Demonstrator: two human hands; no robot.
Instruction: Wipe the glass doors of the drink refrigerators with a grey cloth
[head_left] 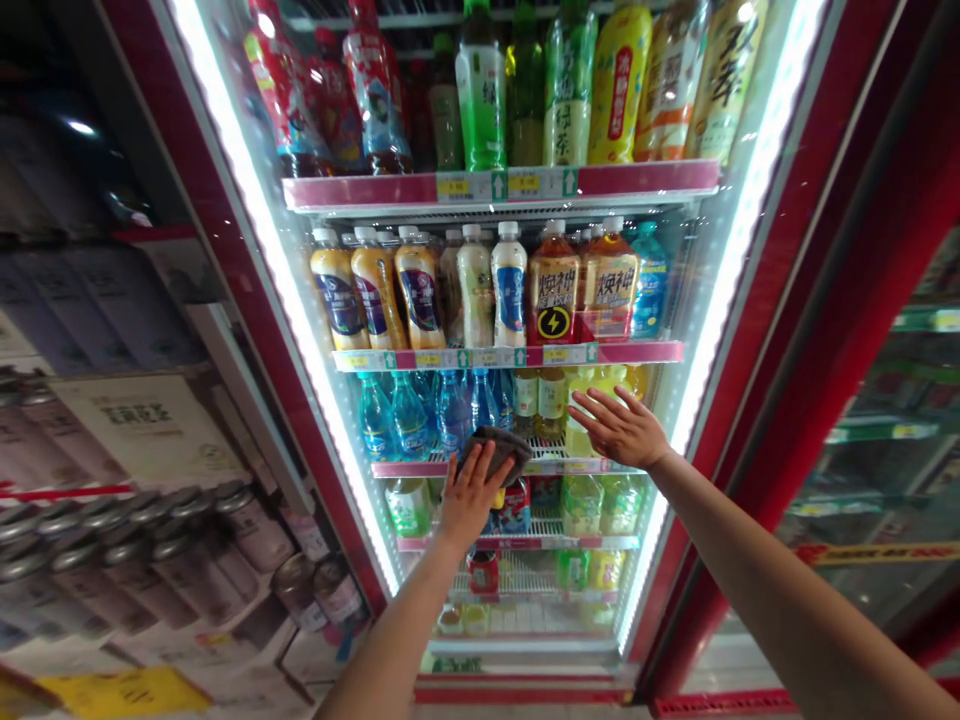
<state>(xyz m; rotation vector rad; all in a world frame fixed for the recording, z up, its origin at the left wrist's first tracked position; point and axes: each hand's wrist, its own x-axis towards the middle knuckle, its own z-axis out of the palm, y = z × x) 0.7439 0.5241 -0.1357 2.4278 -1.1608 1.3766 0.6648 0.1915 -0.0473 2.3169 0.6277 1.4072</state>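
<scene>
A dark grey cloth (496,452) lies under the fingers of my left hand (471,492), which holds it in front of the third shelf of a lit drinks cooler. Blue bottles (411,415) stand just behind and left of the cloth. To the right, my right hand (621,430) is open with its fingers spread, holding nothing, before some yellow-green bottles (579,405). Whether its palm touches the cooler's glass front cannot be made out.
Upper shelves hold milky drink bottles (510,285), amber bottles (555,280) and green tea bottles (480,90). A bright light strip (720,290) edges the cooler inside its red frame (750,400). Rows of lidded containers (180,540) stand at left; another cooler (885,430) is at right.
</scene>
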